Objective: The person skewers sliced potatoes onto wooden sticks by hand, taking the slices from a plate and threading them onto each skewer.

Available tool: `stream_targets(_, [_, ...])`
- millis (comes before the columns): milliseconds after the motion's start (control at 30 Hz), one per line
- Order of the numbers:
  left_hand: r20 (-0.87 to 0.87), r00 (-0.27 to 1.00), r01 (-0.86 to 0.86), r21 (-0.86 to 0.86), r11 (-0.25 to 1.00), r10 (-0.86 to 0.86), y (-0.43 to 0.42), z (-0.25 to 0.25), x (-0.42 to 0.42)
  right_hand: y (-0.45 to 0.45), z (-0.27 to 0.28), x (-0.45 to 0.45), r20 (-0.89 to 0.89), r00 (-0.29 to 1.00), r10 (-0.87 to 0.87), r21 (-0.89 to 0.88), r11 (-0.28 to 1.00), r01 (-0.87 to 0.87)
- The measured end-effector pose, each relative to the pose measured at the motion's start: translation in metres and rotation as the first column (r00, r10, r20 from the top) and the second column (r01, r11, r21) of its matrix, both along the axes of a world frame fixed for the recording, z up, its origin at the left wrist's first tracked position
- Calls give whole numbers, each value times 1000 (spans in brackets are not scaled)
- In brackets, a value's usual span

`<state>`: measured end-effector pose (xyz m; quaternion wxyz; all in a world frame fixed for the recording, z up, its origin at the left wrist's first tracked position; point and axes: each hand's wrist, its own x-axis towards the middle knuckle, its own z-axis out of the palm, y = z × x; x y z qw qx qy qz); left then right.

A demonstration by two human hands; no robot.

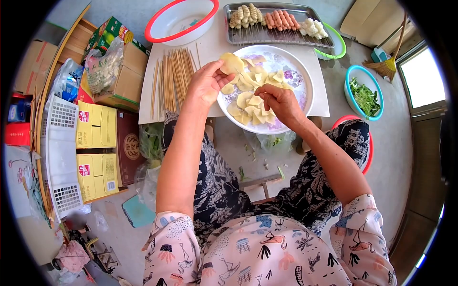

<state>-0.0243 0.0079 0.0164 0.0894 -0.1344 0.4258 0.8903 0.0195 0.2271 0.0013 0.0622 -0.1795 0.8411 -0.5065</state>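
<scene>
My left hand holds up a thin, pale yellow potato slice between thumb and fingers, over the left rim of a large white plate. My right hand is closed in a pinch above the middle of the plate. A thin bamboo skewer appears to run from its fingertips toward the held slice; the rest is hidden by the fingers. More potato slices lie in loose piles on the plate. Left of it, many bamboo skewers lie side by side on the table.
A metal tray at the back bears skewered sausages and other skewered foods. Beside it stands a red-rimmed basin. A blue basin of greens sits on the floor at right. Boxes are stacked at left.
</scene>
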Motion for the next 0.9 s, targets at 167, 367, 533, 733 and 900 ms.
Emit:
stream_targets(167, [10,999,-36,-23,999,36,1,3,2,0,-4,-2,-56,998,-5,12,1000,5])
stream_targets(367, [-3,997,-75,-36,997,75,-1,3,2,1,-3,-1,-80,997,-13,18,1000,14])
stream_targets(533, [-11,999,-43,-48,998,43,0,1,2,0,0,1,-42,999,-4,3,1000,4])
stream_targets(733, [5,1000,0,-35,999,0,-3,-1,0,-1,-1,0,-50,999,-7,38,999,9])
stream_targets(900, [33,999,35,-69,997,-33,-3,0,2,-2,-2,-1,-10,1000,-8,21,1000,8])
